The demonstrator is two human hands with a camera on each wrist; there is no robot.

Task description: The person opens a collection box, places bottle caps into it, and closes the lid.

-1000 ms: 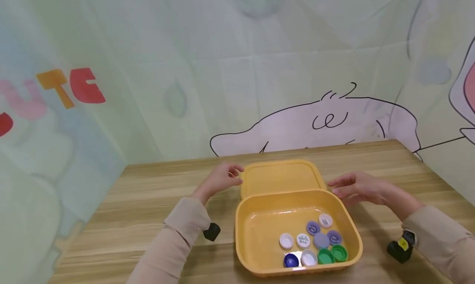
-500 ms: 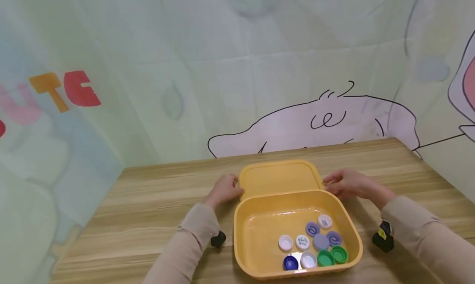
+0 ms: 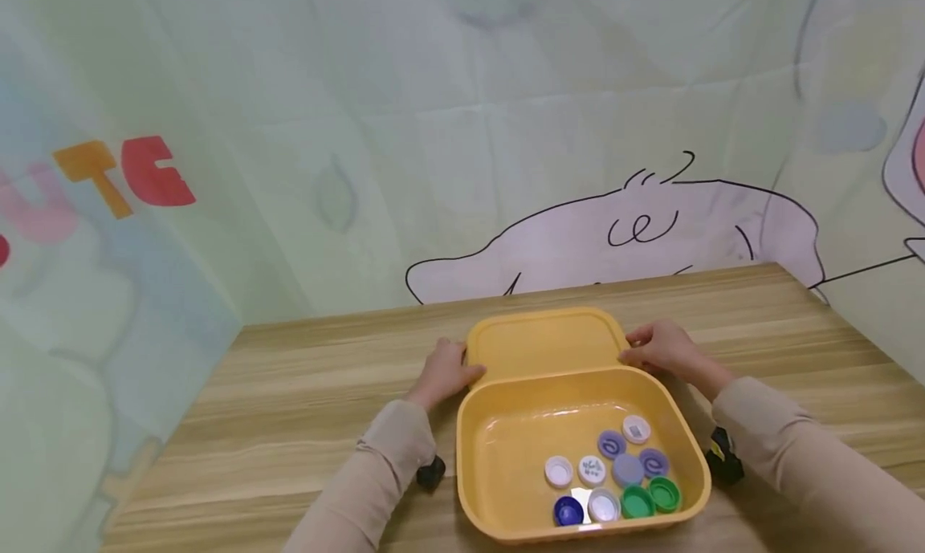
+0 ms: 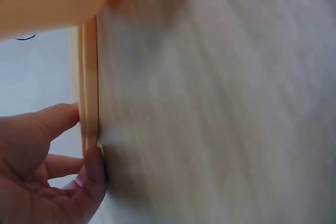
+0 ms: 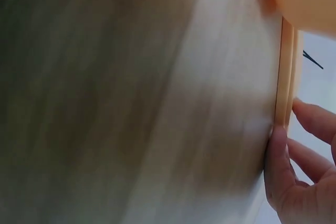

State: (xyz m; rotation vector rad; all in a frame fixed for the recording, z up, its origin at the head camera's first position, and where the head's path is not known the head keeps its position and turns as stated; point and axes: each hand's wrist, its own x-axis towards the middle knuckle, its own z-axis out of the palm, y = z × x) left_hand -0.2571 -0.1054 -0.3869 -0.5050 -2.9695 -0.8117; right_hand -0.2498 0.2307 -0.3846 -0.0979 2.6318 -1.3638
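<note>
A yellow plastic lid [image 3: 545, 340] lies on the table just behind a yellow box [image 3: 502, 457]. My left hand [image 3: 442, 372] pinches the lid's left edge, thumb on top. At the opposite edge, my right hand [image 3: 668, 351] pinches the lid the same way. Both wrist views show the lid's thin rim [image 4: 90, 85] between thumb and fingertips, down against the tabletop. Inside the box, toward its right and front, lie several bottle caps: white [image 3: 559, 472], purple [image 3: 627, 470], green [image 3: 637, 502] and dark blue [image 3: 568, 510].
The wood-grain table [image 3: 325, 392] extends on both sides of the box. Behind it hangs a pale printed cloth [image 3: 361, 152] with cartoon drawings and coloured letters. Black wrist devices [image 3: 431, 474] sit beneath both sleeves.
Both hands have moved inward, from apart beside the lid to gripping its left and right edges. The box and its caps look unmoved.
</note>
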